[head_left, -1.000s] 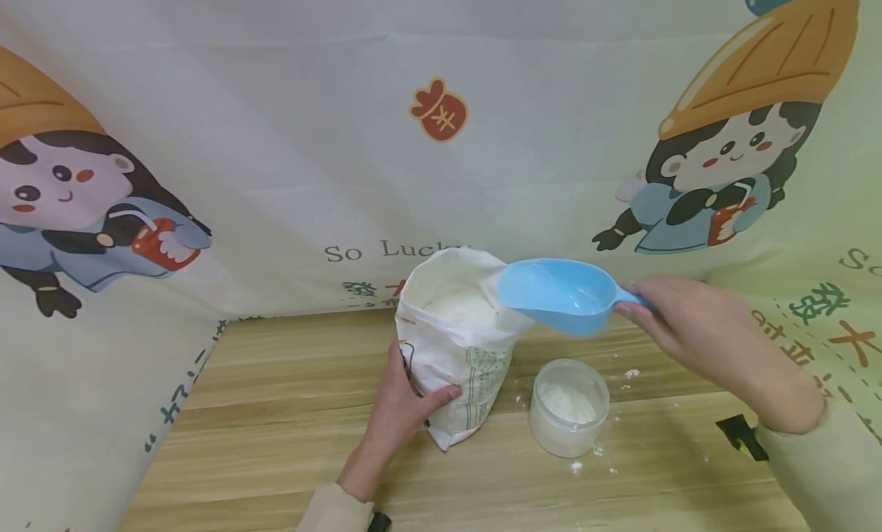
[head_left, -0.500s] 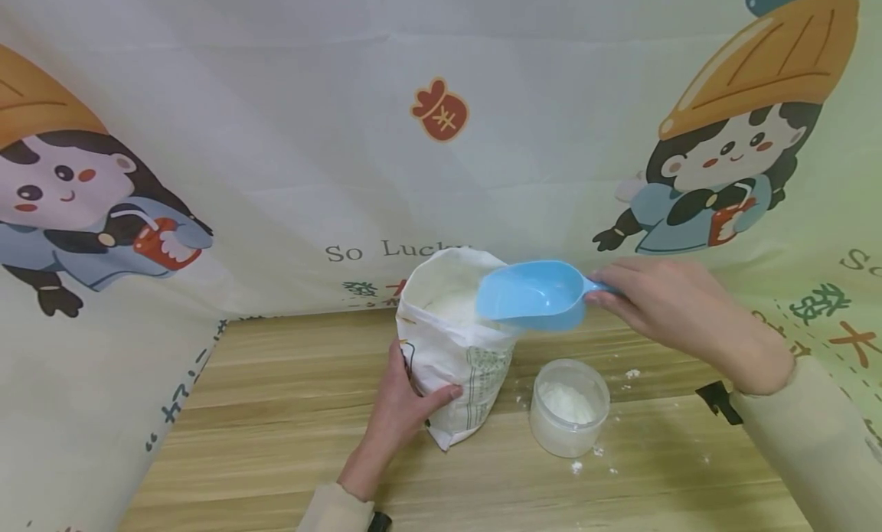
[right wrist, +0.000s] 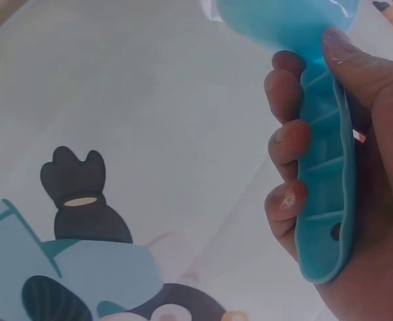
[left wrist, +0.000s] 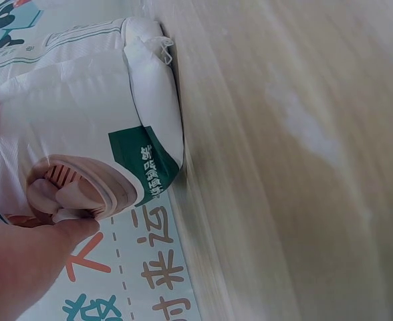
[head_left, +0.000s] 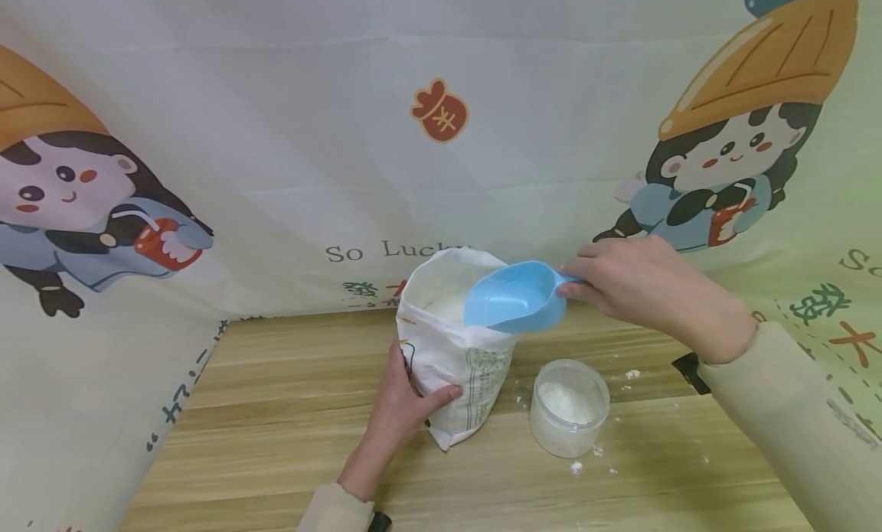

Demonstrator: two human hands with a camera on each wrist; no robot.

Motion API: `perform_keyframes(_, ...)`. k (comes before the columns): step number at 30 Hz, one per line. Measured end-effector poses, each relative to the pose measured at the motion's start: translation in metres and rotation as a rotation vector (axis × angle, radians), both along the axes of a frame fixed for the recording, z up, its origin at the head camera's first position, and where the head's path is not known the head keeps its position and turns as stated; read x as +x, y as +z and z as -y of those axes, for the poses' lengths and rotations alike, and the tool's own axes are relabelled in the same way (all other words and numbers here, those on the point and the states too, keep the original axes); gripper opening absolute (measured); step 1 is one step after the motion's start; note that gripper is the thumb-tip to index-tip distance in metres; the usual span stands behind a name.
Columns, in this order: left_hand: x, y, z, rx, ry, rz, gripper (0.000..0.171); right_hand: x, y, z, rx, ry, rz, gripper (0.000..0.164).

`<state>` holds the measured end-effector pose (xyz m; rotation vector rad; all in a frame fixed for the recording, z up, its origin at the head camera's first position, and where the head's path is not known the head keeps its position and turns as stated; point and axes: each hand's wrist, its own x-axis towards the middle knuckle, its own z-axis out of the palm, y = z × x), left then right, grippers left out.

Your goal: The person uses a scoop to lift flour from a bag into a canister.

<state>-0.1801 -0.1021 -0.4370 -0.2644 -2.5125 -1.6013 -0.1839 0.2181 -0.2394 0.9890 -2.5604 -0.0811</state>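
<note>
My left hand [head_left: 406, 398] grips the lower side of a white flour bag [head_left: 458, 379], which stands open-topped and tilted a little. White powder [head_left: 448, 302] shows inside the mouth. In the left wrist view, the thumb and a fingertip press on the printed bag [left wrist: 63, 114]. My right hand [head_left: 634, 287] holds a blue scoop [head_left: 517, 295] by its handle, its bowl over the bag's right rim with the tip at the mouth. The right wrist view shows fingers curled round the ribbed handle [right wrist: 327, 167]. The bowl looks without powder from above.
A clear round jar [head_left: 570, 409], partly filled with white powder, stands right of the bag on the wooden table [head_left: 276, 409]. Spilled powder [head_left: 576, 467] dots the wood around it. A printed cloth [head_left: 310, 134] hangs behind and at both sides.
The right hand has moved left with the scoop, from right of the bag's rim to over its mouth. The left hand, bag and jar have stayed in place.
</note>
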Motion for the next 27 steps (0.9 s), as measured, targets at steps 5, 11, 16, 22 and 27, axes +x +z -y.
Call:
perform_keyframes(5,0.000,-0.001,0.000,-0.009,0.001,-0.002,0.116,-0.005,0.004,0.006,0.032,0.004,-0.009,0.025)
perform_keyframes(11,0.000,-0.001,0.000,-0.006,0.000,-0.005,0.115,-0.009,0.010,0.015,0.071,-0.031,0.017,0.025)
perform_keyframes(16,0.001,0.000,0.000,-0.004,0.004,0.005,0.116,-0.012,0.016,0.027,0.092,-0.039,0.071,0.030)
perform_keyframes(22,0.002,0.001,0.001,-0.018,0.005,0.002,0.117,-0.014,0.022,0.042,0.145,-0.061,0.136,0.026)
perform_keyframes(27,0.003,0.001,0.000,-0.015,0.003,0.003,0.116,-0.017,0.027,0.053,0.188,-0.081,0.214,0.017)
